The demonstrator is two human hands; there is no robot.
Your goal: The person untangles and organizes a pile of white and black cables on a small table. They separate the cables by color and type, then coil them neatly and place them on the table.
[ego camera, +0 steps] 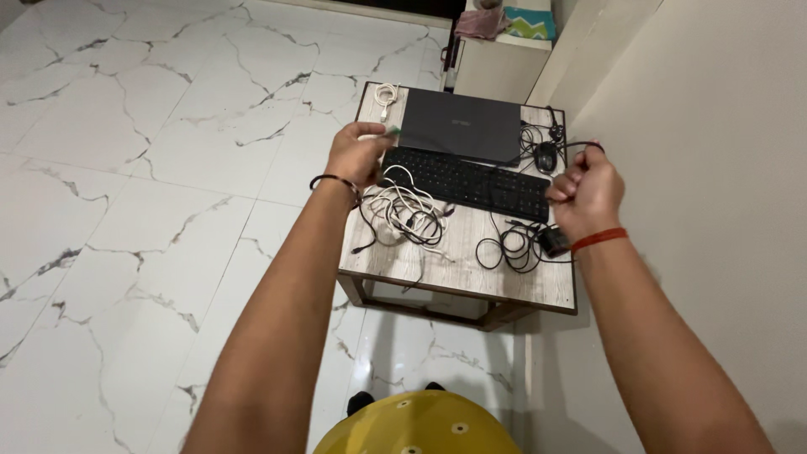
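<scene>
left hand (357,155) pinched a green-tipped plug (392,129); right hand (587,192) fisted a thin black cable (580,145), centre frame. a tug might drag the black mouse (546,156) off the wooden surface (471,261).

Both forearms are bare, without sleeves. A thin black band (334,180) circles the left wrist, a red thread band (598,240) the right; a yellow dotted garment (418,424) shows below the hands.

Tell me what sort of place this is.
Probably a room in a home: a white marble-look tiled floor, a small wooden table against a plain wall, carrying a closed laptop, a black keyboard and tangled cables.
</scene>
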